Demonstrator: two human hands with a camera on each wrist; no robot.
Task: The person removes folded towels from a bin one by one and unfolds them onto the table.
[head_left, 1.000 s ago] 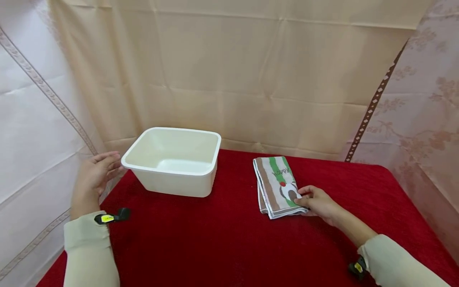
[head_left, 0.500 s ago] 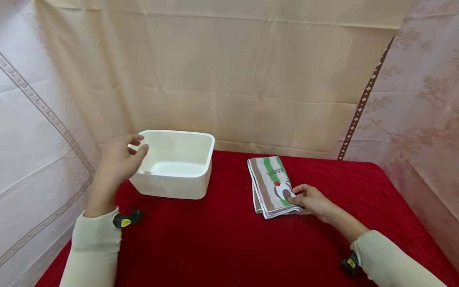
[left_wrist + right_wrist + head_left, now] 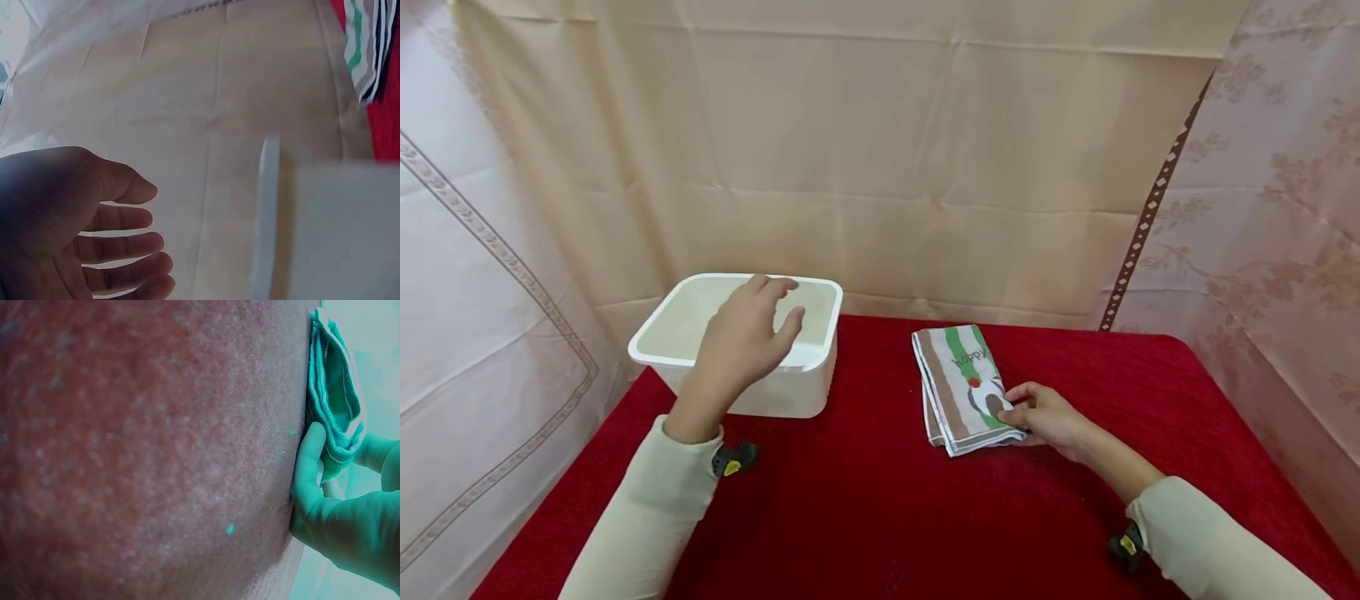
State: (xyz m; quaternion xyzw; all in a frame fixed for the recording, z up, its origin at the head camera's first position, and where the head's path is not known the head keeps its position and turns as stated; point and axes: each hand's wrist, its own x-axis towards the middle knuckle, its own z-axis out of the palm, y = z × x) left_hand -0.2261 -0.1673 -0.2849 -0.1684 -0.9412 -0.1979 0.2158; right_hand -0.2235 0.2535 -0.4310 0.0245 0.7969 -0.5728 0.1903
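Observation:
A folded towel [image 3: 951,387] with white, green and brown stripes, a cartoon print and the word "happy" lies on the red cloth. My right hand [image 3: 1051,423] pinches its right side near the front corner, thumb on top. In the right wrist view, the towel's folded layers [image 3: 334,387] sit between thumb and fingers. My left hand [image 3: 743,333] hovers in front of and above a cream-white plastic basin [image 3: 797,392], holding nothing. Its fingers are relaxed and spread in the left wrist view, apart from the basin's rim [image 3: 267,212]. The hand hides part of the basin's inside.
Red cloth [image 3: 880,500] covers the table, its rounded corner at the far right. A beige curtain [image 3: 887,167] hangs close behind the basin. Pale patterned curtains stand at the left [image 3: 467,333] and the right [image 3: 1285,250].
My left hand has moved right, from beside the basin's left rim to over its front. The right hand keeps its pinch on the towel, which stays in place. The head view has shifted slightly.

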